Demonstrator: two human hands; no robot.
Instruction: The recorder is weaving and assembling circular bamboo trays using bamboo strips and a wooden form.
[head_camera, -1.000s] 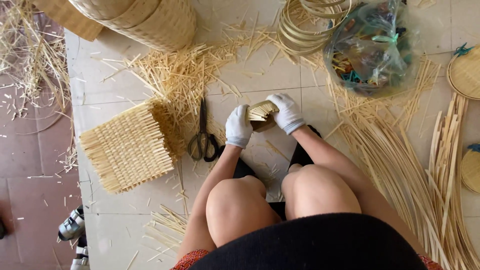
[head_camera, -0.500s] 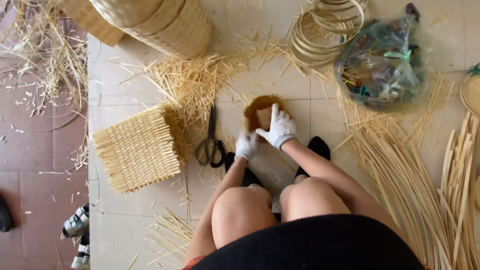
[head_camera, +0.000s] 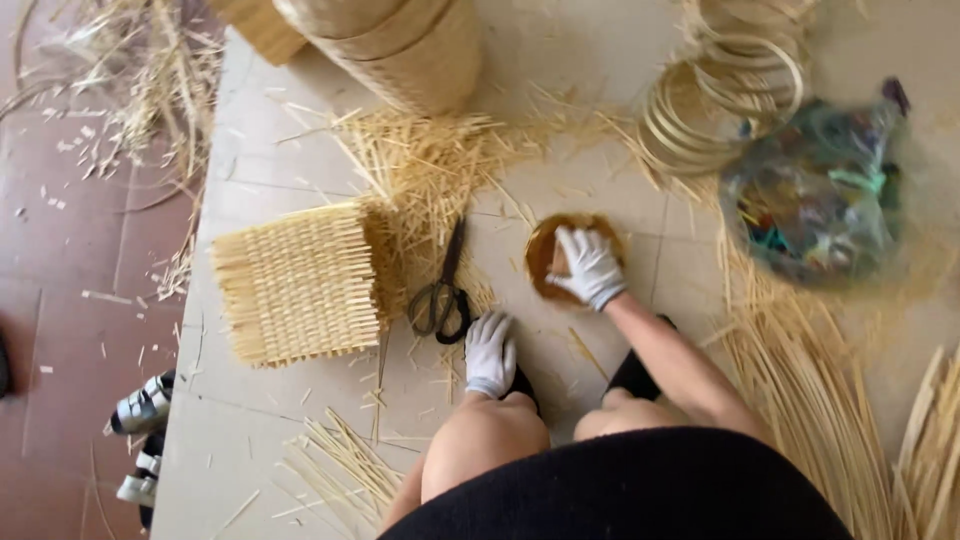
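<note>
Low in the frame, the gloved left hand rested flat and empty on the tiled floor beside the knee, fingers loosely together. Just above it lay black-handled scissors. At the centre, the gloved right hand pressed down on a small round woven base, fingers spread over it. Left of the scissors lay a woven straw mat. Farther up sat loose straw, and a woven basket at the top edge.

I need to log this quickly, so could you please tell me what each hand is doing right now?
Left hand: open, flat on the floor beside the scissors, holding nothing.
Right hand: resting on the round woven piece; grip cannot be told.
</note>
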